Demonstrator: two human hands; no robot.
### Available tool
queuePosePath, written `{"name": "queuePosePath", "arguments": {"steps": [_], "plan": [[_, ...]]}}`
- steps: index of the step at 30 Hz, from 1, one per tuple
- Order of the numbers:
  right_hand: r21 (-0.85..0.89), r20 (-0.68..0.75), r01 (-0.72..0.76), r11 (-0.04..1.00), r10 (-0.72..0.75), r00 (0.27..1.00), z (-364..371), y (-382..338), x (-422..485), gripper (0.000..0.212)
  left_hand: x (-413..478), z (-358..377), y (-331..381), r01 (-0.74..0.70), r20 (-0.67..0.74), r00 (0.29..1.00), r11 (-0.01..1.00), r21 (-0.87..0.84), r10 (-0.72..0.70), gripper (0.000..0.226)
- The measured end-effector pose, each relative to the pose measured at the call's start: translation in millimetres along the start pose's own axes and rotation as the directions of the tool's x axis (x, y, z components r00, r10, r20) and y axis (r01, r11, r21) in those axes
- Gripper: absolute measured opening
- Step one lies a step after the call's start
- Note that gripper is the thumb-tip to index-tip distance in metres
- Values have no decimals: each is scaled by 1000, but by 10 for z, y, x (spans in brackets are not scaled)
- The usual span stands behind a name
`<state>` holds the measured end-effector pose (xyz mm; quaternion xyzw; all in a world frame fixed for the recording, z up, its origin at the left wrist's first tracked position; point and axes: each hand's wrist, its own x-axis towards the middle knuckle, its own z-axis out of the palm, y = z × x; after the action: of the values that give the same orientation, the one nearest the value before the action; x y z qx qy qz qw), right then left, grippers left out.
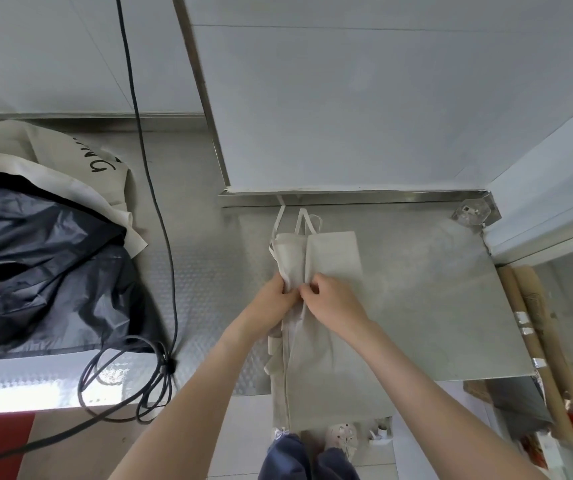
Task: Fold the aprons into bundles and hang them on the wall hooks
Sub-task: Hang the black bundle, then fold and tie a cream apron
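I see the pale apron point(333, 254) lying lengthwise on the table point(416, 289), with its long axis running straight away from me. The bib end and straps point(307, 220) point toward the table's far edge, and the skirt end drapes over the near edge and hangs down. It is already doubled along that axis, with a fold line up the middle.

Both grips sit side by side on that line, over the far half of the table. The left grip point(274, 296) clutches the bunched left flap. The right grip point(330, 299) pinches the fold just beside it, fingers curled on cloth.

Most of the apron's length lies on my side of the grips, so I judge the next fold must bring the hanging end up toward them. More aprons point(35, 254) are heaped well off to the table's left side.
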<state>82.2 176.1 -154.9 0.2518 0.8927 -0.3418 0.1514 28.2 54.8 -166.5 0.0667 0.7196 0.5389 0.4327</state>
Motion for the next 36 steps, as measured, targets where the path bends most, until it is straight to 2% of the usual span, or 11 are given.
{"name": "queuePosePath", "arguments": {"steps": [4,7,12,15,17,20,23,26,29,32,36], "plan": [[0,-42,25,1000,-25,999,-25,52,-18,31,-8,-25,10,90,83,993,985,-149,-79,20],[169,-125,106,980,-85,988,-33,54,-106,35,70,-62,-28,95,-39,995,995,-1,-95,21],[218,-16,214,952,-216,976,103,72,-137,29,136,-11,-1,146,-195,973,981,126,-120,22],[206,31,246,947,-257,966,188,177,-122,13,85,6,17,146,-221,967,987,71,-127,48],[154,62,305,940,-318,946,216,267,-115,25,38,8,25,162,-144,977,987,9,-159,60],[141,65,324,935,-336,940,178,374,-142,40,37,9,-41,143,-103,986,981,129,-130,43],[79,-206,228,970,-208,956,136,558,-122,45,41,32,-47,128,-175,980,973,191,-94,23],[204,-299,-71,977,131,945,-7,689,-122,49,-8,45,-1,155,-167,977,979,132,-132,24],[754,-88,-146,640,319,944,-153,721,-159,47,-75,62,61,173,-55,983,985,3,-173,27],[942,177,-248,226,293,939,-353,730,-216,38,-143,72,148,158,-28,987,983,-99,-161,22],[885,374,-387,259,100,922,-610,719,-345,32,-203,86,283,82,-9,996,967,-240,-86,21]]}}
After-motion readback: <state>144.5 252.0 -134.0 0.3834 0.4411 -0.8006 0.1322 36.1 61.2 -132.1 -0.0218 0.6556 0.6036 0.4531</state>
